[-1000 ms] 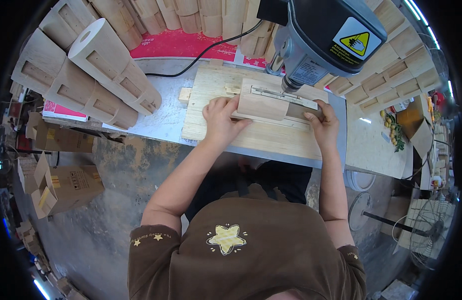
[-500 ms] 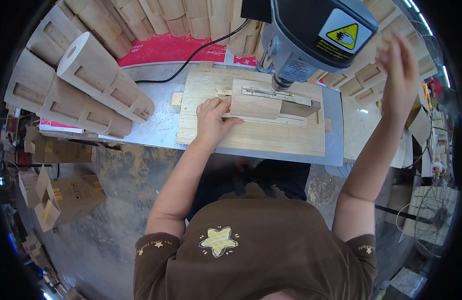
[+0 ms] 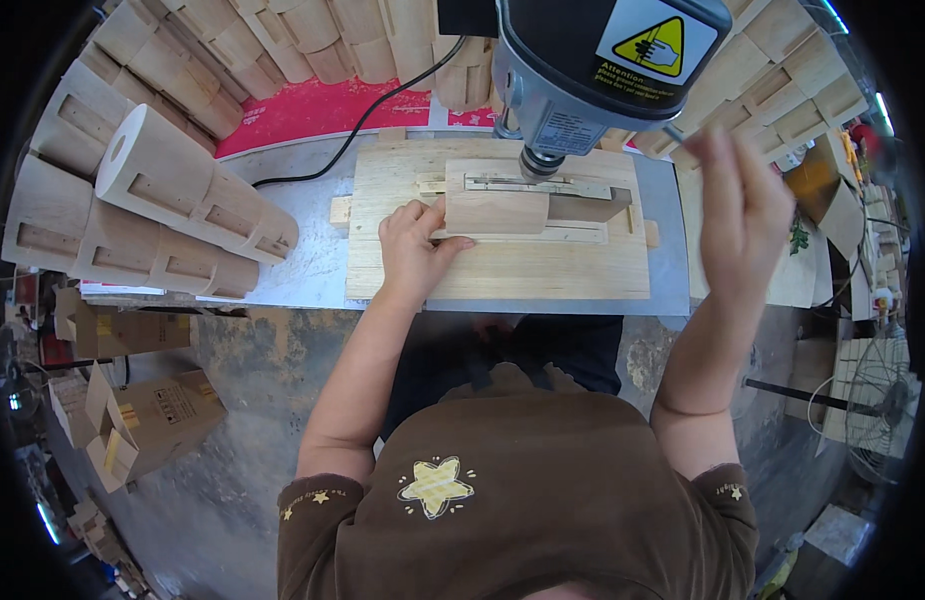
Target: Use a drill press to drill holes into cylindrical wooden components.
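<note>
A pale wooden block with a curved face sits in a slotted fixture on a flat wooden board. My left hand grips the block's left end, thumb along its near edge and fingers at its end. Over the block's far edge stands the chuck of a drill press; whether its bit touches the wood is hidden. My right hand is raised right of the drill press, fingers pointing up beside a metal rod. Motion blurs it, so its grip is unclear.
Hollow wooden cylinders with rectangular recesses are stacked at the left, with more along the back and right. A black cable crosses the bench behind the board. Open cardboard boxes stand on the floor at left; a fan is at right.
My right hand has come down and inward, toward the rod beside the drill press. The whole view has shifted slightly. My left hand keeps its place at the block's left end.
</note>
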The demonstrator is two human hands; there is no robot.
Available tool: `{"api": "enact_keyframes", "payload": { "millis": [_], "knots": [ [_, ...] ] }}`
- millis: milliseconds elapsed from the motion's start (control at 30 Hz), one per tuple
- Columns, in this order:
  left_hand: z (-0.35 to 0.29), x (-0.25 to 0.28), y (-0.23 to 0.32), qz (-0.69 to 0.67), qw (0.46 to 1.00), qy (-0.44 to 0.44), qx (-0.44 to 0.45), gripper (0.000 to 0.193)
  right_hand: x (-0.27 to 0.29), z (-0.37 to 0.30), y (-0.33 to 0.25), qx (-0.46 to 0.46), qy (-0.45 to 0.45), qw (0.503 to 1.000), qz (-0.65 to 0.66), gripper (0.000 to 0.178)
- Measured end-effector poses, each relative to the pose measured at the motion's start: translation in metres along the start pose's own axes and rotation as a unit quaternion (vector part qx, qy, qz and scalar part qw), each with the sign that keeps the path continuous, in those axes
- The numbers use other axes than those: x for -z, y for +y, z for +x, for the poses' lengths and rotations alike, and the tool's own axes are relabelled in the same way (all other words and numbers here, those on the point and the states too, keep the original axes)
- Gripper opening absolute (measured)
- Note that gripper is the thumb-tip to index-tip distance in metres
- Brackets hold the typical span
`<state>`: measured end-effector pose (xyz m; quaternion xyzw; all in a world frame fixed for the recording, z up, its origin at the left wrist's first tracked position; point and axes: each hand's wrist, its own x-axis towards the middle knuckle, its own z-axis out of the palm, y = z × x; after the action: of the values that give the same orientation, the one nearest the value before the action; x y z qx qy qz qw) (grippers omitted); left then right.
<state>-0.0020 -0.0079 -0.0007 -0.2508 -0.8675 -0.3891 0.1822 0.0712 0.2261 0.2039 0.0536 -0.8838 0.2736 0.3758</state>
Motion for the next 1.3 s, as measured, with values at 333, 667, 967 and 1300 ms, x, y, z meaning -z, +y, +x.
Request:
{"api": "enact_keyframes", "payload": {
  "millis": [333, 667, 967, 1300],
  "knots": [
    [-0.006, -0.005, -0.008, -0.019, 0.996, -0.061, 0.069, 0.057, -0.074, -0.085, 0.053, -0.019, 0.038, 0.996, 0.079, 0.007],
    [-0.008, -0.005, -0.001, 0.042, 0.997, -0.038, 0.044, 0.056, -0.034, -0.052, 0.042, 0.103, 0.079, 0.988, 0.080, 0.006],
    [-0.002, -0.030, 0.020, 0.029, 0.998, -0.044, 0.036, 0.058, -0.043, 0.114, 0.059, -0.139, -0.101, 0.942, -0.288, 0.031],
    [-0.004, -0.029, 0.020, 0.017, 0.997, -0.052, 0.046, 0.045, -0.013, 0.022, 0.018, 0.062, 0.090, 0.989, 0.097, 0.019]
  ]
}}
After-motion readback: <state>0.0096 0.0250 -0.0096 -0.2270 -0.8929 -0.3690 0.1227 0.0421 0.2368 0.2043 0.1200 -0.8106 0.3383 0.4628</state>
